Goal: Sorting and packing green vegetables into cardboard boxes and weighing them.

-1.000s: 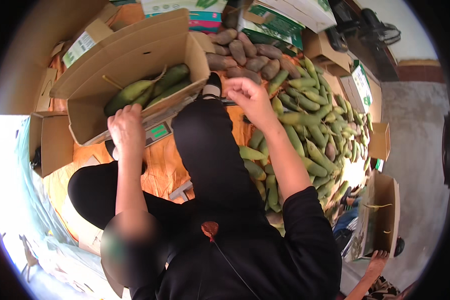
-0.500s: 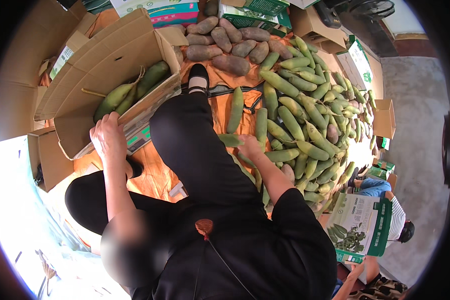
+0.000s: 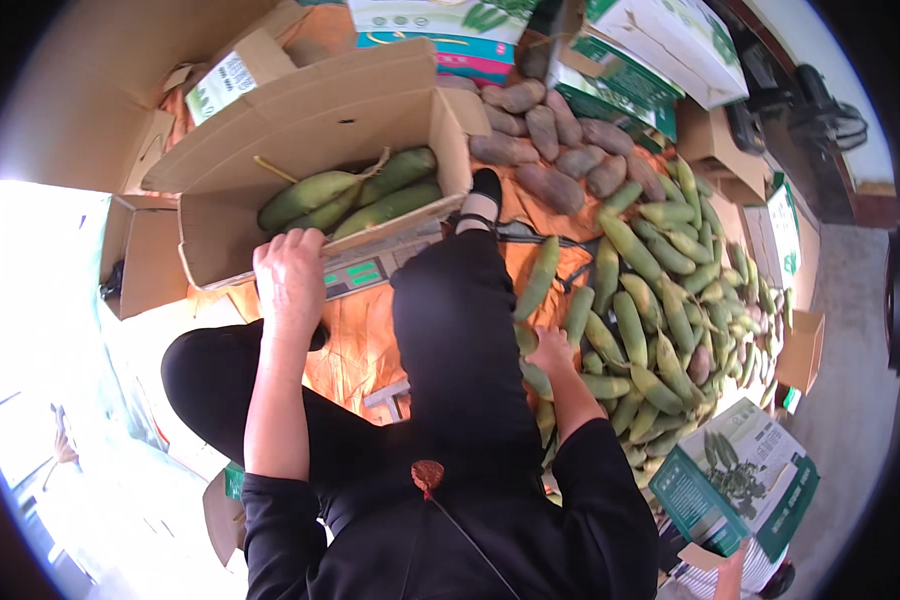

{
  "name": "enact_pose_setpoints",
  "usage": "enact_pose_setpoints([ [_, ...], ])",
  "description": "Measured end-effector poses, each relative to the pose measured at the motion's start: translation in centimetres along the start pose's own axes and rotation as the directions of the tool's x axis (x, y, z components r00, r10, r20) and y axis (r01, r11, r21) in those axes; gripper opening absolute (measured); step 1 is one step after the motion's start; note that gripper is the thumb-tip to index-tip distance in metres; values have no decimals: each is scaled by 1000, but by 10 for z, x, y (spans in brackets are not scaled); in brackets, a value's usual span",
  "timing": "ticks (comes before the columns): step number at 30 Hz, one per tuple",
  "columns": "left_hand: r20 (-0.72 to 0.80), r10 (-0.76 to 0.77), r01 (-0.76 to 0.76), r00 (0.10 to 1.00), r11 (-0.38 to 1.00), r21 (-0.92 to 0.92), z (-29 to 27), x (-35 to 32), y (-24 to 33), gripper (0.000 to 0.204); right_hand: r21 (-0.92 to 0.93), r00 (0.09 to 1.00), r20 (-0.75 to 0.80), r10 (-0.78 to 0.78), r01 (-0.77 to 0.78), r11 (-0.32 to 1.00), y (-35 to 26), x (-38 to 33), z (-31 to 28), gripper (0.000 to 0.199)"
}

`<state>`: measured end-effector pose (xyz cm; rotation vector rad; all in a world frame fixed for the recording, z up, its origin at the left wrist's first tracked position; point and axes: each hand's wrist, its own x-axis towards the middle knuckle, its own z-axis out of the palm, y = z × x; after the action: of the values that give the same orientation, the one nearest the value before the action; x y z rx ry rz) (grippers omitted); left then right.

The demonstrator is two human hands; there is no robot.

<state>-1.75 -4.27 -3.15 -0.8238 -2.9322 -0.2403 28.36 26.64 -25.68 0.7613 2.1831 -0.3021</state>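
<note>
The right hand is at the left edge of the heap, its bent fingers at a green radish just left of them, close beside the black-clad knee; I cannot tell whether they have closed round it, nor which way its partly hidden long axis runs; another radish lies just beyond, its long axis running near to far; the right hand is much the nearer of the two to both. The left hand lies across the knee, its fingers bent over the near rim of an open carton, how firmly I cannot tell; that carton is far and left of the right hand, its long side running left to right, plain brown board, above a scale display with green digits; several smooth, tapered radishes lie inside, slanting far toward the right. The sheet beneath is orange and crinkled; the heap spreads right, glossy and green; farther off sit blunt, dull reddish-brown roots, then printed boxes.
</note>
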Motion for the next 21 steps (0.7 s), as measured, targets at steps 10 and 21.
enact_pose_setpoints([
  [10, -110, -88, 66, 990, 980, -185, -35, -17, -8, 33, 167, 995, -33, -95, 99, 981, -5, 2, 24, 72],
  [21, -151, -68, 35, 986, 977, -212, -45, -27, -18, 23, 620, 991, -120, 53, 33, 784, 16, -59, -63, 62],
])
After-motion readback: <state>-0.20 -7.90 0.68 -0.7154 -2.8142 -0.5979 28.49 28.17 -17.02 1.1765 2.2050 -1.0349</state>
